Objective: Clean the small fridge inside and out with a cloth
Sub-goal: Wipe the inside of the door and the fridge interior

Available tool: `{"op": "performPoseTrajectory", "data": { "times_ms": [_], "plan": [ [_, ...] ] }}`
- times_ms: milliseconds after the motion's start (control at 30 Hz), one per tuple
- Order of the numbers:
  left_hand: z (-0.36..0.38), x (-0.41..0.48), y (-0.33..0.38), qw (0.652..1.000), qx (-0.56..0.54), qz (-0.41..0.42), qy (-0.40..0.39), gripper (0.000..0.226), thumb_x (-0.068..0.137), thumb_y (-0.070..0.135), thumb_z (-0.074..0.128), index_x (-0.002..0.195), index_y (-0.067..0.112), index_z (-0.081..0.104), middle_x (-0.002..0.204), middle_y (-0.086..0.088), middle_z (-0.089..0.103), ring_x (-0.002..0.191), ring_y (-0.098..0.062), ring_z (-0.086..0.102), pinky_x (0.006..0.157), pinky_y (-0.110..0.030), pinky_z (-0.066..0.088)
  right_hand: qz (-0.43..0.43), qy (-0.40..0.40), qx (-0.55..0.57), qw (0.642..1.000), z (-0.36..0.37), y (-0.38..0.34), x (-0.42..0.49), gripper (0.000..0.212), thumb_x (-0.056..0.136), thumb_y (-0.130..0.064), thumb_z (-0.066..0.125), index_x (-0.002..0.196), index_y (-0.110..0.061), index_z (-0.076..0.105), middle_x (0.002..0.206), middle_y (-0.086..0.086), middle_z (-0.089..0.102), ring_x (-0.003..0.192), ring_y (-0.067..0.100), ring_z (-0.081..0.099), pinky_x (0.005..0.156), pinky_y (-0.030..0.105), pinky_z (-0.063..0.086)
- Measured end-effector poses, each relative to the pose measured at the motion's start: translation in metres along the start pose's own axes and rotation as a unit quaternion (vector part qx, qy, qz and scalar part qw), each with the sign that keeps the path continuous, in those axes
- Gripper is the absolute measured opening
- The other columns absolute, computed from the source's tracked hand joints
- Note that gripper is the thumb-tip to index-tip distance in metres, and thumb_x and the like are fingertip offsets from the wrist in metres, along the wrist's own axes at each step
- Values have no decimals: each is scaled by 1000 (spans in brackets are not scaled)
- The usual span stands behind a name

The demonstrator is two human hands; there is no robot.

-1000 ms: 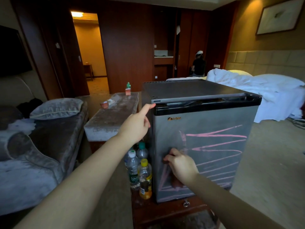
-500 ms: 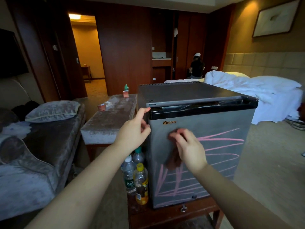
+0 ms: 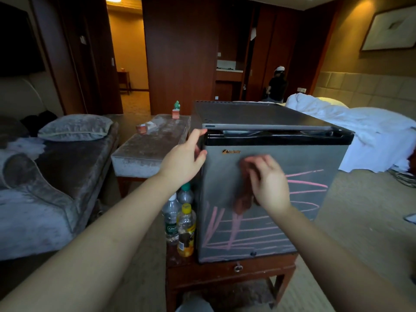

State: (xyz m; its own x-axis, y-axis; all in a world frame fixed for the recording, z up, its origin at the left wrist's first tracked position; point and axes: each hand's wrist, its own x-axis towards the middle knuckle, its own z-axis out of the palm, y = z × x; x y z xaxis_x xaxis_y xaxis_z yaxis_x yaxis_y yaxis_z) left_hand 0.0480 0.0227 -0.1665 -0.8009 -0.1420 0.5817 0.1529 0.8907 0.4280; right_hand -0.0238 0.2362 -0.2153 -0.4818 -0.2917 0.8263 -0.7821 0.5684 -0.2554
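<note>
Although the upper left of the fridge (image 3: 319, 154) door, which stands on a low wooden desk (image 3: 225, 274), looks bare grey, pink marks (image 3: 304, 183) cover its lower and right parts and the door is closed, so the outside seems barely begun and the inside untouched. The right hand (image 3: 267, 183), blurred, presses the reddish cloth (image 3: 242, 200) against the door with spread fingers. The left hand (image 3: 182, 163), fingers relaxed, braces the top left corner, gripping nothing.
</note>
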Motion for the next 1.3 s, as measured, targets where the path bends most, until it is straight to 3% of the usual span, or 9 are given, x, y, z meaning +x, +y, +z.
{"op": "performPoseTrajectory", "data": {
  "times_ms": [100, 200, 333, 433, 600, 767, 900, 1100, 1300],
  "plan": [
    [1, -7, -6, 1000, 5, 6, -4, 68, 94, 12, 49, 147, 40, 18, 127, -4, 55, 92, -21, 62, 73, -38, 54, -11, 57, 11, 998, 5, -18, 16, 29, 83, 1, 54, 108, -6, 65, 109, 9, 62, 102, 26, 56, 92, 32, 44],
    [10, -21, -18, 999, 10, -23, -37, 71, 94, 13, 47, 148, 44, 13, 148, -4, 35, 101, -27, 61, 82, -43, 53, -85, 19, -37, 996, 33, -27, -4, 27, 85, -8, 49, 104, -7, 68, 103, 10, 63, 93, 28, 57, 78, 35, 50],
    [25, -54, -43, 992, 21, -79, -94, 56, 94, 16, 52, 146, 27, 34, 141, -3, 44, 98, -24, 61, 85, -34, 50, -98, -152, -80, 980, 64, -8, -58, 48, 50, -8, 86, 95, -18, 71, 96, 2, 64, 85, 24, 62, 62, 27, 54],
    [32, -70, -54, 988, -36, -123, -90, 35, 94, 10, 54, 128, 15, 57, 122, -2, 62, 105, -19, 60, 87, -17, 40, -53, -220, -57, 972, 66, -7, -79, 33, 54, -10, 75, 85, -21, 72, 88, 0, 64, 80, 26, 64, 55, 27, 55],
    [38, -60, -50, 971, -147, -171, -77, 26, 94, 5, 51, 116, 12, 63, 104, 4, 66, 104, -14, 60, 83, -14, 38, -54, -87, -5, 995, 40, -24, -45, 27, 82, -10, 48, 96, -12, 71, 96, 7, 65, 88, 31, 63, 74, 32, 50],
    [44, -35, -33, 965, -187, -169, -67, 28, 95, 4, 49, 120, 8, 60, 109, -2, 67, 106, -20, 60, 91, -23, 42, -51, 64, 42, 996, 14, -46, 27, 28, 79, 5, 57, 100, -7, 70, 99, 10, 63, 94, 28, 59, 85, 30, 46],
    [44, -25, -26, 948, -240, -203, -49, 32, 96, 1, 43, 123, 7, 58, 118, -8, 64, 110, -24, 58, 95, -36, 45, -99, 26, 17, 995, 46, -38, -1, 26, 83, -4, 51, 100, -8, 71, 97, 11, 63, 91, 30, 58, 79, 33, 49],
    [35, -26, -20, 934, -277, -218, -56, 33, 96, -1, 40, 122, 9, 59, 120, -6, 63, 109, -20, 57, 92, -33, 46, -66, -187, -18, 980, 93, -23, -89, 25, 62, -6, 74, 82, -22, 74, 84, -1, 62, 77, 26, 64, 57, 24, 52],
    [38, -32, -26, 910, -330, -249, -16, 27, 95, -3, 39, 110, 9, 58, 105, -4, 63, 86, -19, 55, 65, -27, 42, -73, -16, 43, 996, 50, -61, 3, 28, 83, -5, 49, 99, -9, 72, 94, 10, 64, 90, 31, 62, 78, 34, 50]
  ]
}}
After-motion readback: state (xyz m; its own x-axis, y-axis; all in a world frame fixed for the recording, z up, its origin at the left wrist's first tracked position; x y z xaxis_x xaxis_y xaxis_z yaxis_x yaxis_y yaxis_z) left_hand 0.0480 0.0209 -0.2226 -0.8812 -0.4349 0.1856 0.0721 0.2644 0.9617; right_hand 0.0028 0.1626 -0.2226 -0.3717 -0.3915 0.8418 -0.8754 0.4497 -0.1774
